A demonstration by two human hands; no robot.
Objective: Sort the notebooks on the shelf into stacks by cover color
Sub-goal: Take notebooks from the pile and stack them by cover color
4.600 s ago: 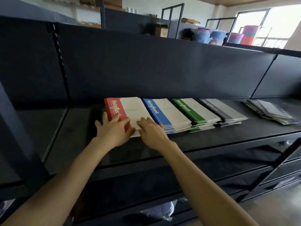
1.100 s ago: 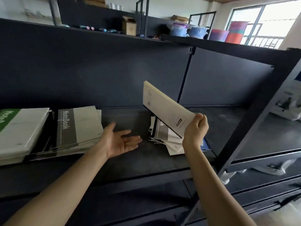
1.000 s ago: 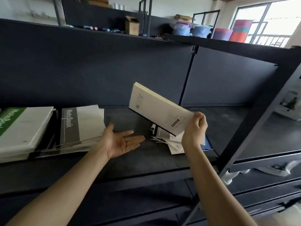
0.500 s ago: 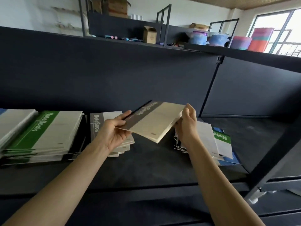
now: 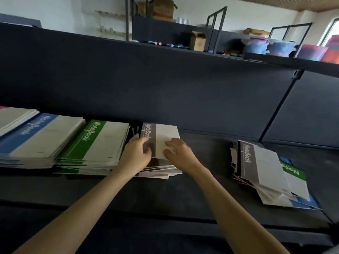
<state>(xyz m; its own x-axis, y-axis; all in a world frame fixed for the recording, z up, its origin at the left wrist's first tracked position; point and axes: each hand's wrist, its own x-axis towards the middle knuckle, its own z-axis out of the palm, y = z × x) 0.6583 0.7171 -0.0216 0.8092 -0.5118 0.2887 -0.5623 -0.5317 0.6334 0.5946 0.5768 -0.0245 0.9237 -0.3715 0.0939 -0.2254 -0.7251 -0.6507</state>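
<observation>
Where a blue stack and a green stack of notebooks sit side by side at the left of a dark shelf, a person's hands meet on the gray stack just to the right: the left hand lies on the top cover's gray band, fingers fairly straight, gripping nothing; the right hand rests on the pale cover, fingers spread and loosely bent, grasping nothing. Well apart at right lies a fanned mixed pile of gray, green and blue notebooks

Blur hides whether the left hand holds the grey notebook.
</observation>
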